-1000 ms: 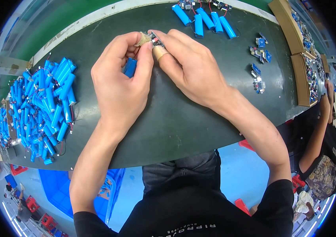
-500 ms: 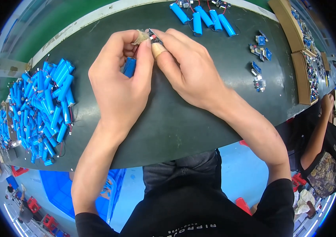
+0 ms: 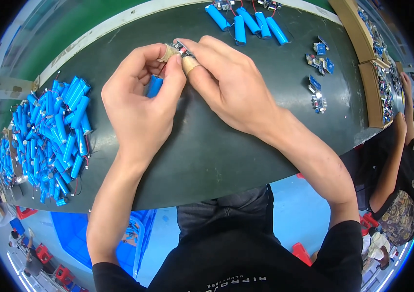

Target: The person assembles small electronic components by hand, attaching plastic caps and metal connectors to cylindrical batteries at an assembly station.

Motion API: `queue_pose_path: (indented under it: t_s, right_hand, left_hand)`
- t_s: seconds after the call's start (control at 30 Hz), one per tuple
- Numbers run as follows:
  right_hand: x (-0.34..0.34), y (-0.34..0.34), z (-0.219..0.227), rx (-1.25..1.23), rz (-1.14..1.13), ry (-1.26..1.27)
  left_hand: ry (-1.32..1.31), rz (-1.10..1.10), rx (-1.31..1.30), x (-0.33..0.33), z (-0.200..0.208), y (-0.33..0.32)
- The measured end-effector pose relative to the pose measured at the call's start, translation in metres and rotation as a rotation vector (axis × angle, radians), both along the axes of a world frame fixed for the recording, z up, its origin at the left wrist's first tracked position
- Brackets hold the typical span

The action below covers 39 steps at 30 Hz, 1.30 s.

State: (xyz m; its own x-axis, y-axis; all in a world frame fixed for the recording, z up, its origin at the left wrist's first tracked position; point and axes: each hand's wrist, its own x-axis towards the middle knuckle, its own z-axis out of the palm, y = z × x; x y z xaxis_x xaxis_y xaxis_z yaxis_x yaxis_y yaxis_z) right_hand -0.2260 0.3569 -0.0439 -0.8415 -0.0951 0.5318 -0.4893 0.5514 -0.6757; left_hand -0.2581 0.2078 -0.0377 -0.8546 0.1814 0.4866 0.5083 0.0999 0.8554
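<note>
My left hand (image 3: 139, 109) is closed around a blue cylindrical battery (image 3: 155, 86), whose lower part pokes out of the curled fingers with a thin red wire at its top. Between the fingertips of my right hand (image 3: 236, 82) is a small dark circuit board (image 3: 183, 49) with a white and red piece on it. Both hands meet at this board, the left thumb and index finger touching its near end. Tan covers wrap the left index fingertip and the right thumb. Where the wire's end sits is hidden by the fingers.
A heap of blue batteries (image 3: 53, 138) lies left on the dark green table (image 3: 226, 160). Several batteries wired to boards (image 3: 248, 22) lie at the far edge. Loose circuit boards (image 3: 319, 64) and cardboard boxes (image 3: 372, 92) are on the right, near a co-worker's arm (image 3: 389, 175). Below stands a blue crate (image 3: 68, 233).
My left hand has shifted slightly left and down with the battery, and tilted so the red wire shows. The board has turned a little. The co-worker's hands at right have moved.
</note>
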Motion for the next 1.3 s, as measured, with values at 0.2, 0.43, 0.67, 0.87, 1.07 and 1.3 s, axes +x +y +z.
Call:
queue_pose_path:
  t_s: [0.2,0.43,0.67,0.87,1.07,1.3]
  right_hand:
    - [0.0,0.003,-0.003,0.018,0.011,0.026]
    - [-0.006,0.013,-0.004,0.014,0.1,-0.002]
    - [-0.005,0.007,0.0,-0.021,0.065,-0.04]
    - [-0.002,0.003,-0.004,-0.012,-0.027,0.053]
    - [-0.001,-0.003,0.0,0.059,-0.097,0.142]
    - [-0.001,-0.004,0.001,0.089,-0.126,0.134]
  left_hand:
    - [0.128,0.05,-0.152,0.0,-0.001,-0.002]
    - [0.137,-0.018,-0.143,-0.006,0.001,-0.004]
    - [-0.154,-0.092,-0.026,-0.002,0.012,-0.005]
    - [-0.514,-0.217,0.135,-0.004,0.019,-0.01]
    - [-0.508,-0.21,0.155,-0.004,0.022,-0.012]
    - [-0.728,-0.331,0.305,-0.009,0.023,-0.016]
